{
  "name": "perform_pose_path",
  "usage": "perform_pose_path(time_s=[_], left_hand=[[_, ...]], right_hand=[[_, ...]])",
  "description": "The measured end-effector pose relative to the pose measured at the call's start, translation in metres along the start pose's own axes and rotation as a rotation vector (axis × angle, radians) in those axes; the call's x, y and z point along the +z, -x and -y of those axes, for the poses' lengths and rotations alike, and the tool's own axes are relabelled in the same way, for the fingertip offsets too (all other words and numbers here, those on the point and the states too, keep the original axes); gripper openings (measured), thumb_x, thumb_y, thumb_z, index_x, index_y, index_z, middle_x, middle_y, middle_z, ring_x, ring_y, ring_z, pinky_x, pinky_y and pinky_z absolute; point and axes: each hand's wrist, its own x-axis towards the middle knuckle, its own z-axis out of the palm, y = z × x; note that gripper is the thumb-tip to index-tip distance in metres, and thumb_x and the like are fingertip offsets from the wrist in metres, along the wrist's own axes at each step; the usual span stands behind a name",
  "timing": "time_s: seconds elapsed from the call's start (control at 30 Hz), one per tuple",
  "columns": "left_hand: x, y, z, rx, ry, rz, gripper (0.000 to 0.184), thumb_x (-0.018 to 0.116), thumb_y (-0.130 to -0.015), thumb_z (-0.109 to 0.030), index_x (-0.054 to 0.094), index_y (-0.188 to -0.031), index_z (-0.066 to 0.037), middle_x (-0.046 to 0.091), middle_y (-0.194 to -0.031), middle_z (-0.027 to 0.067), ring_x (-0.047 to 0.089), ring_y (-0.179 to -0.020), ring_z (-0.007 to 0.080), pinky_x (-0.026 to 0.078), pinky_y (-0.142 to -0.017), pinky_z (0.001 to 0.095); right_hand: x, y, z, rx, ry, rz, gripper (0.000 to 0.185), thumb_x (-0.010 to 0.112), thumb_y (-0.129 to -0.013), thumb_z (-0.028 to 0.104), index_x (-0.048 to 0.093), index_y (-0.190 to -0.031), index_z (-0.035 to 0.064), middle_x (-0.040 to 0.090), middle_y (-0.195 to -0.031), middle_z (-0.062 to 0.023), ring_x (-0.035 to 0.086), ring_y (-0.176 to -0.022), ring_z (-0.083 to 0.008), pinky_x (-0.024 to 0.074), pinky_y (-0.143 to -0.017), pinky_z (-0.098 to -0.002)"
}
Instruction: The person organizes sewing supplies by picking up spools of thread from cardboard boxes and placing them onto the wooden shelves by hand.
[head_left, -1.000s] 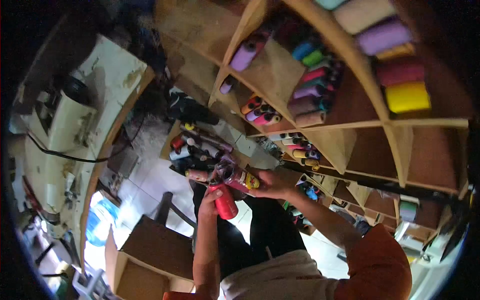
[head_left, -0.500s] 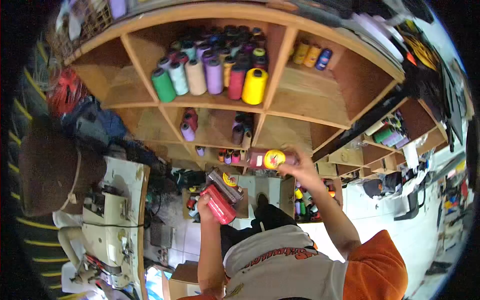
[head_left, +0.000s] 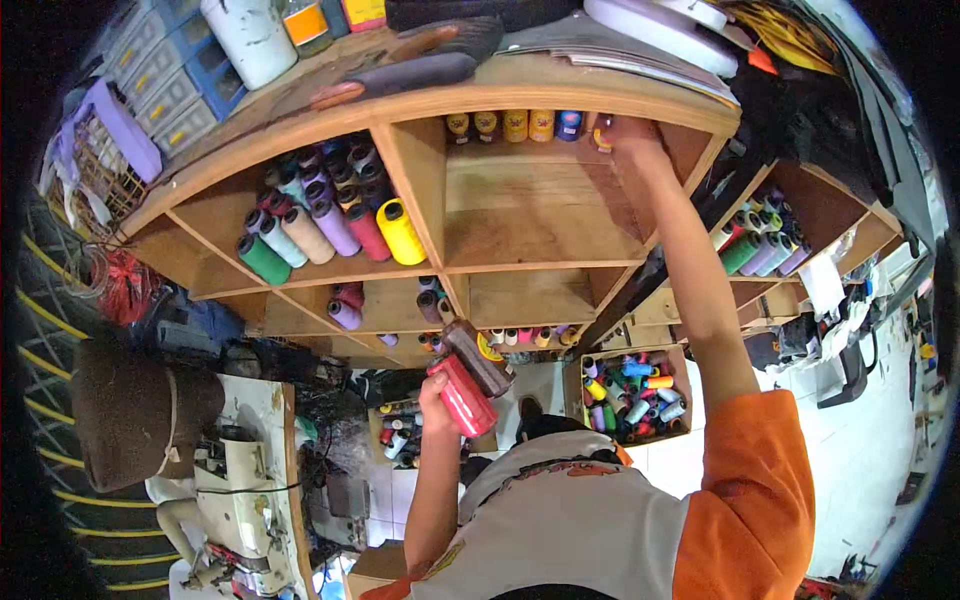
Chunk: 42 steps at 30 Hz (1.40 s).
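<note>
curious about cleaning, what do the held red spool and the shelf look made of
Red spool: probably synthetic thread, from its even colour and glossy highlights; a clear wrap is possible. Shelf: likely wood or plywood with a light satin finish, from the visible grain.

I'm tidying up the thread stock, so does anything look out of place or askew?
Yes: low on the person's right, multicoloured thread spools in the open brown box lie jumbled at different angles. That looks untidy compared with the upright yellow thread cone in the wooden shelf unit.
</note>
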Motion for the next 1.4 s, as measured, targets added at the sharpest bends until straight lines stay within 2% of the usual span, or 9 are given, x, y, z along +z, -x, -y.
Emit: perform_pose_path(time_s=[0.33, 0.43, 0.93, 1.13, 1.17, 1.2, 1.23, 1.27, 1.4], left_hand=[[0.029, -0.001, 0.012, 0.025, -0.116, -0.193, 0.055, 0.066, -0.059, -0.038, 0.057, -0.101, -0.005, 0.062, -0.092, 0.0107, 0.060, -0.084, 0.0278, 0.051, -0.074, 0.0402], [-0.006, -0.002, 0.014, 0.062, -0.018, -0.134, 0.069, 0.066, -0.064, -0.033, 0.045, -0.121, 0.000, 0.059, -0.107, 0.0145, 0.060, -0.096, 0.0292, 0.050, -0.084, 0.0419], [-0.043, -0.007, -0.001, 0.100, -0.113, -0.225, 0.061, 0.065, -0.063, -0.039, 0.053, -0.109, -0.001, 0.060, -0.104, 0.0153, 0.059, -0.096, 0.0301, 0.048, -0.087, 0.0417], [-0.005, -0.008, -0.012, 0.065, -0.002, -0.129, 0.052, 0.067, -0.067, -0.033, 0.055, -0.105, 0.000, 0.063, -0.090, 0.0132, 0.065, -0.077, 0.0246, 0.055, -0.069, 0.0361], [-0.004, -0.009, -0.015, 0.062, 0.011, -0.130, 0.052, 0.067, -0.067, -0.033, 0.055, -0.105, 0.000, 0.063, -0.091, 0.0137, 0.065, -0.078, 0.0252, 0.055, -0.070, 0.0363], [-0.004, -0.009, -0.018, 0.053, 0.025, -0.129, 0.052, 0.067, -0.067, -0.033, 0.054, -0.106, 0.000, 0.064, -0.091, 0.0142, 0.065, -0.078, 0.0258, 0.055, -0.071, 0.0364], [-0.002, -0.012, -0.021, 0.081, -0.030, -0.150, 0.056, 0.065, -0.068, -0.031, 0.053, -0.111, 0.002, 0.062, -0.098, 0.0162, 0.064, -0.087, 0.0276, 0.053, -0.078, 0.0397], [0.017, -0.012, -0.027, 0.062, -0.016, -0.076, 0.062, 0.064, -0.068, -0.031, 0.048, -0.119, 0.002, 0.060, -0.106, 0.0178, 0.061, -0.095, 0.0288, 0.050, -0.085, 0.0418], [0.026, -0.025, -0.033, 0.018, -0.082, 0.012, 0.067, 0.061, -0.071, -0.027, 0.039, -0.128, 0.000, 0.056, -0.112, 0.0167, 0.059, -0.100, 0.0283, 0.048, -0.088, 0.0420]], right_hand=[[0.046, -0.065, -0.045, 0.014, 0.108, -0.093, 0.042, 0.066, -0.075, 0.023, 0.055, -0.110, 0.0029, 0.061, -0.098, -0.0163, 0.058, -0.093, -0.0282, 0.0462, -0.082, -0.0377], [0.051, -0.070, -0.048, 0.019, 0.112, -0.081, 0.041, 0.066, -0.076, 0.023, 0.056, -0.110, 0.0029, 0.061, -0.097, -0.0153, 0.058, -0.091, -0.0268, 0.0466, -0.080, -0.0368], [0.061, -0.065, -0.048, 0.036, 0.112, -0.035, 0.036, 0.065, -0.079, 0.023, 0.057, -0.107, 0.0029, 0.063, -0.088, -0.0105, 0.060, -0.082, -0.0198, 0.0484, -0.074, -0.0324], [0.040, -0.022, 0.003, -0.162, -0.098, -0.234, 0.034, 0.065, -0.080, 0.023, 0.057, -0.106, 0.0029, 0.063, -0.084, -0.0085, 0.060, -0.078, -0.0170, 0.0491, -0.071, -0.0307], [0.033, 0.004, 0.032, -0.260, -0.313, -0.156, 0.034, 0.065, -0.080, 0.023, 0.057, -0.106, 0.0028, 0.063, -0.084, -0.0082, 0.060, -0.077, -0.0165, 0.0492, -0.071, -0.0304], [-0.014, 0.065, 0.121, 0.109, -0.481, 0.243, 0.039, 0.066, -0.080, 0.027, 0.058, -0.109, 0.0035, 0.064, -0.095, -0.0074, 0.059, -0.087, -0.0149, 0.0480, -0.078, -0.0278], [-0.013, 0.095, 0.138, -0.212, -0.564, 0.408, 0.041, 0.067, -0.079, 0.028, 0.058, -0.112, 0.0052, 0.063, -0.099, -0.0052, 0.058, -0.092, -0.0115, 0.0475, -0.078, -0.0261], [-0.001, 0.128, 0.151, -0.011, -0.811, 0.771, 0.043, 0.067, -0.079, 0.030, 0.057, -0.114, 0.0055, 0.061, -0.102, -0.0050, 0.057, -0.097, -0.0121, 0.0475, -0.078, -0.0270], [0.008, 0.197, 0.205, -0.001, -0.625, 0.906, 0.063, 0.072, -0.075, 0.037, 0.051, -0.121, 0.0003, 0.061, -0.104, -0.0134, 0.062, -0.083, -0.0141, 0.0503, -0.070, -0.0280]])
